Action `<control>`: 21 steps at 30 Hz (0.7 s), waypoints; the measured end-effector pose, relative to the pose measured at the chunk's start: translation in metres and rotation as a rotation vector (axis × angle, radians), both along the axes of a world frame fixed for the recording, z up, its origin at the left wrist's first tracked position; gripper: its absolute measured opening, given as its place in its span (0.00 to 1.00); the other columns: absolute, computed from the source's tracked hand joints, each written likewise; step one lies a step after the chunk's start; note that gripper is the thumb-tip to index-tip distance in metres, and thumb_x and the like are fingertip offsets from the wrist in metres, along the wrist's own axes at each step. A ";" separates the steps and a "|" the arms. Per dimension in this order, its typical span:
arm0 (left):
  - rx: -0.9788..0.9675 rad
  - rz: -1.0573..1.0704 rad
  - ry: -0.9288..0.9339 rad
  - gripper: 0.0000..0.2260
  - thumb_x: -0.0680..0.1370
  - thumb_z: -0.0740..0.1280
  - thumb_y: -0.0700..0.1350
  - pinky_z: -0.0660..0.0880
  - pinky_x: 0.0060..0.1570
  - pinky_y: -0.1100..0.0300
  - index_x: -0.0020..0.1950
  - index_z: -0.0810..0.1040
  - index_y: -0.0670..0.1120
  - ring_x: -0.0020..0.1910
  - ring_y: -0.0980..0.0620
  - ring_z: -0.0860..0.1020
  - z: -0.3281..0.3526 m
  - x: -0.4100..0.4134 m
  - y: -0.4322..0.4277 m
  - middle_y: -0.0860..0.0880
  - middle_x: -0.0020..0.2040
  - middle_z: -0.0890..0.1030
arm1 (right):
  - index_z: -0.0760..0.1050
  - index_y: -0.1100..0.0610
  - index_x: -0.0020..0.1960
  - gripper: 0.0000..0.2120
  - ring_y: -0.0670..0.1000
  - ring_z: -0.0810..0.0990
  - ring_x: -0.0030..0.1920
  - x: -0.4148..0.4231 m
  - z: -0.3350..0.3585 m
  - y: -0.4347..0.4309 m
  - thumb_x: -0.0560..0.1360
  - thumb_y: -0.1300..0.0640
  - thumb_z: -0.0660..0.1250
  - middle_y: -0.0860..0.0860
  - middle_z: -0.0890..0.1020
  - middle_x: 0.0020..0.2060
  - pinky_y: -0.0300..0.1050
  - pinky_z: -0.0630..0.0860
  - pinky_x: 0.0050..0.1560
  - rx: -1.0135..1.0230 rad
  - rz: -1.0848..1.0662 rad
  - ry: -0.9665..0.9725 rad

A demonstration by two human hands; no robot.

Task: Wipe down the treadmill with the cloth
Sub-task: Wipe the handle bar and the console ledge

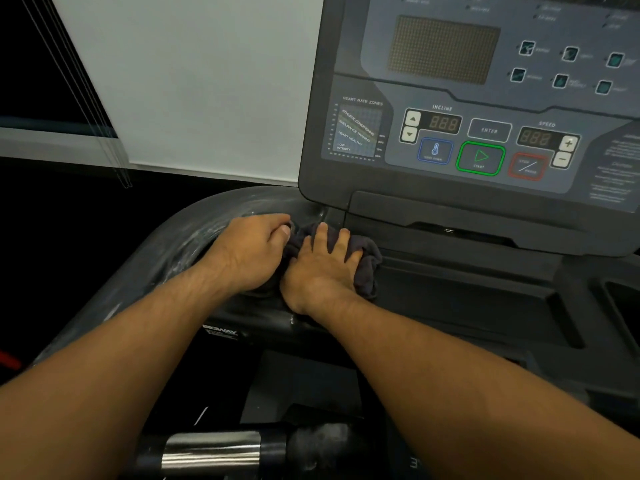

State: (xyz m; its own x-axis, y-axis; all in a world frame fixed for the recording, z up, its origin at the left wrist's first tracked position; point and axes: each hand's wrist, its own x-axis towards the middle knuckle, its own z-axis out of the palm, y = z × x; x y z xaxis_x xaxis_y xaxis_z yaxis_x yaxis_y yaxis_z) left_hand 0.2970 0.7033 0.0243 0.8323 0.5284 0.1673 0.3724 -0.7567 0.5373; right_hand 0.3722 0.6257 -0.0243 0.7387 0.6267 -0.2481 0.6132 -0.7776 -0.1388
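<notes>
Both hands are close together, side by side and touching, on a dark cloth [365, 263]. The cloth is bunched up. It sits on the treadmill [450, 306], right at the spot where the curved handrail [194, 233] meets the bottom left corner of the console [325, 188].

The right hand [320, 271] lies on top of the cloth and presses it down. Two of its fingers point up toward the console. The other fingers bend into the folds of the cloth and grip it.

The left hand [251, 252] is curled up at the left edge of the cloth. Its thumb is tucked against the cloth, and a bit of dark cloth peeks out from under the palm, so this hand holds the cloth too.

The handrail is shiny and has pale streaks on it next to the left hand.

Up on the console there is a green start button [480, 158]. A blue button [435, 150] is on its left and a red stop button [527, 166] is on its right. The number screens above them are dim.

A silver metal grip [211, 452] is at the bottom of the view, between the two arms. A white window blind [194, 81] hangs behind the treadmill on the left.
</notes>
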 end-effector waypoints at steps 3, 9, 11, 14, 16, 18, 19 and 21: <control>-0.050 0.002 -0.002 0.12 0.82 0.59 0.44 0.71 0.55 0.55 0.57 0.80 0.41 0.55 0.46 0.78 -0.002 -0.003 -0.003 0.43 0.54 0.83 | 0.42 0.54 0.79 0.30 0.62 0.29 0.74 0.001 0.003 -0.010 0.81 0.47 0.48 0.51 0.34 0.77 0.66 0.34 0.72 0.047 0.039 0.054; -0.129 0.000 0.042 0.13 0.83 0.58 0.48 0.69 0.55 0.61 0.61 0.80 0.51 0.56 0.54 0.77 -0.009 -0.012 -0.015 0.51 0.54 0.82 | 0.46 0.51 0.80 0.28 0.57 0.28 0.75 -0.026 0.003 -0.049 0.82 0.47 0.47 0.49 0.36 0.78 0.62 0.32 0.72 0.083 0.240 0.105; -0.138 0.019 0.017 0.11 0.83 0.58 0.48 0.72 0.58 0.57 0.56 0.81 0.52 0.54 0.53 0.77 -0.006 -0.014 -0.018 0.50 0.52 0.82 | 0.46 0.51 0.80 0.28 0.57 0.29 0.75 -0.036 0.005 -0.063 0.83 0.47 0.48 0.50 0.37 0.78 0.62 0.31 0.72 0.033 0.339 0.077; -0.132 0.034 -0.020 0.13 0.83 0.58 0.47 0.71 0.55 0.59 0.60 0.81 0.45 0.55 0.50 0.79 -0.002 -0.015 -0.023 0.47 0.55 0.83 | 0.45 0.49 0.79 0.28 0.57 0.32 0.76 -0.033 0.014 -0.081 0.83 0.48 0.51 0.50 0.39 0.79 0.63 0.34 0.73 -0.076 0.527 -0.009; -0.104 0.028 -0.009 0.14 0.83 0.58 0.47 0.69 0.56 0.61 0.61 0.80 0.45 0.55 0.51 0.78 -0.002 -0.015 -0.024 0.46 0.58 0.83 | 0.44 0.45 0.79 0.29 0.57 0.35 0.77 -0.018 0.027 -0.091 0.83 0.50 0.53 0.49 0.39 0.78 0.62 0.38 0.75 -0.164 0.645 -0.020; -0.085 0.032 -0.002 0.15 0.83 0.58 0.47 0.66 0.60 0.64 0.66 0.78 0.47 0.61 0.52 0.76 -0.004 -0.016 -0.021 0.49 0.61 0.81 | 0.42 0.42 0.78 0.29 0.56 0.36 0.77 -0.004 0.038 -0.098 0.83 0.50 0.53 0.47 0.37 0.78 0.59 0.39 0.74 -0.251 0.700 0.013; -0.087 0.041 -0.006 0.15 0.83 0.58 0.47 0.66 0.62 0.64 0.66 0.78 0.47 0.60 0.52 0.76 -0.005 -0.016 -0.019 0.50 0.59 0.82 | 0.41 0.42 0.78 0.29 0.56 0.35 0.77 0.000 0.041 -0.100 0.83 0.49 0.52 0.47 0.36 0.78 0.59 0.39 0.74 -0.279 0.716 0.023; -0.102 0.083 -0.031 0.15 0.83 0.59 0.47 0.67 0.62 0.62 0.64 0.79 0.47 0.60 0.51 0.77 -0.006 -0.016 -0.014 0.49 0.58 0.82 | 0.39 0.41 0.78 0.29 0.57 0.33 0.76 0.002 0.038 -0.098 0.83 0.47 0.52 0.47 0.35 0.77 0.61 0.37 0.73 -0.285 0.728 0.029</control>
State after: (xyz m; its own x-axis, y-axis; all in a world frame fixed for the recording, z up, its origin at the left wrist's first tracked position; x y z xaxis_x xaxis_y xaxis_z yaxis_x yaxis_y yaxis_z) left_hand 0.2811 0.6892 0.0186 0.7805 0.6107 0.1336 0.4136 -0.6647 0.6222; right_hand 0.3743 0.5276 0.0138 0.1568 0.8604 -0.4850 0.9818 -0.1891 -0.0181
